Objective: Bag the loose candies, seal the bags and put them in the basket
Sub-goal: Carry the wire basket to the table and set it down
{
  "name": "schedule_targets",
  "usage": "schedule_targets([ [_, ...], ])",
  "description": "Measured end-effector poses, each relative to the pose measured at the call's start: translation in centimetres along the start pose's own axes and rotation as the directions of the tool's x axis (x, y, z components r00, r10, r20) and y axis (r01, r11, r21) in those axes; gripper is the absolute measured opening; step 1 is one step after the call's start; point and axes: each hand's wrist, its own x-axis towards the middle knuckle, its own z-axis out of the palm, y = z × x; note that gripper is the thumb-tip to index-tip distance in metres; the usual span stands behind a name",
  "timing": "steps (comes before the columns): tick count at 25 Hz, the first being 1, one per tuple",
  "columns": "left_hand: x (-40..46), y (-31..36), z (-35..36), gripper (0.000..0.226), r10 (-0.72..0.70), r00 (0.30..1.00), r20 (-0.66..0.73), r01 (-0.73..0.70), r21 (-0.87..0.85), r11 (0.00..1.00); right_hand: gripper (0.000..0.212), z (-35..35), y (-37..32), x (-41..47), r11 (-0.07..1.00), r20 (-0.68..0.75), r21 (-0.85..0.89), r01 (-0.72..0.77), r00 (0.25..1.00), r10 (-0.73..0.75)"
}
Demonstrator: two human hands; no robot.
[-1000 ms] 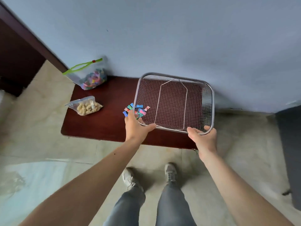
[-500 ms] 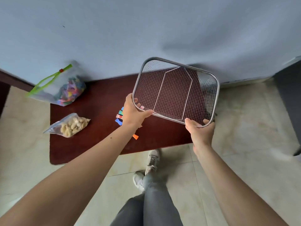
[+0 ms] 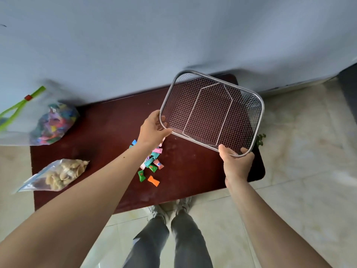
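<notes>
A wire mesh basket (image 3: 258, 105) with nothing in it is held tilted above the right half of the dark red table (image 3: 108, 120). My left hand (image 3: 152, 128) grips its near-left rim and my right hand (image 3: 236, 161) grips its near-right corner. Several loose wrapped candies (image 3: 152, 165), green, pink, blue and orange, lie on the table below my left wrist, partly hidden by my arm. A clear bag of mixed coloured candies (image 3: 52, 124) with a green zip top leans at the table's far left. A clear bag of pale candies (image 3: 61, 175) lies at the near left.
A blue-grey wall runs directly behind the table. Pale tiled floor (image 3: 301, 151) surrounds it. My legs and shoes (image 3: 170, 209) stand at the table's near edge. A dark object (image 3: 349, 88) sits at the far right by the wall.
The basket has been lifted off the table and tilted, uncovering more of the loose candies beneath my left hand. The view has swung left and closer.
</notes>
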Motion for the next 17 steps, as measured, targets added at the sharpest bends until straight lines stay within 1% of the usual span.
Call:
schedule_targets([
  [3, 1.6, -0.7, 0.0, 0.062, -0.008, 1.0, 0.02, 0.008, -0.001, 1.0, 0.06, 1.0, 1.0, 0.7, 1.0, -0.012, 0.006, -0.023, 1.0, 0.023],
  [10, 3.1, -1.7, -0.1, 0.067, -0.048, 0.998, 0.04, 0.05, -0.063, 0.997, 0.063, 2.4, 1.8, 0.6, 0.999, -0.036, -0.014, -0.036, 0.999, 0.035],
  [14, 3.6, -1.9, -0.1, 0.069, -0.052, 0.998, 0.044, 0.056, -0.078, 0.995, 0.064, 2.7, 1.8, 0.3, 1.0, -0.042, 0.002, -0.03, 0.999, 0.031],
  [17, 3.4, -1.8, -0.4, 0.07, -0.06, 0.996, 0.067, 0.066, -0.087, 0.994, 0.065, 2.8, 1.9, 0.0, 0.997, -0.043, 0.05, -0.051, 0.998, 0.053],
])
